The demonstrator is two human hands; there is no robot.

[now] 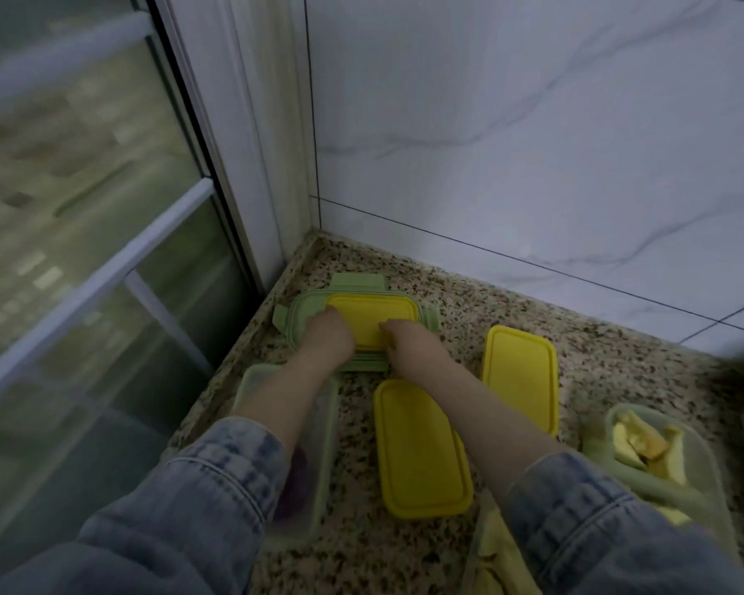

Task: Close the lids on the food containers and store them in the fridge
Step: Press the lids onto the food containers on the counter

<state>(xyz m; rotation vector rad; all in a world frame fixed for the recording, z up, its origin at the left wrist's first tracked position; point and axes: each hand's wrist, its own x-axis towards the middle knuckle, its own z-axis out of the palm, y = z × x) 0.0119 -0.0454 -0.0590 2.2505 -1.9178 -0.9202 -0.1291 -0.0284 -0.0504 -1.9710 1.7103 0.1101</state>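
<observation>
A yellow lid lies on top of a stack of green clip lids in the counter's far corner. My left hand grips the yellow lid's near left edge. My right hand holds its near right edge. Two more yellow lids lie flat on the counter: one between my forearms, another to the right. An open clear container with something purple inside sits under my left forearm. At the right, an open container holds yellow food pieces.
The speckled stone counter ends at a marble-look tiled wall behind and a window frame on the left. Another container with yellow food shows partly under my right sleeve.
</observation>
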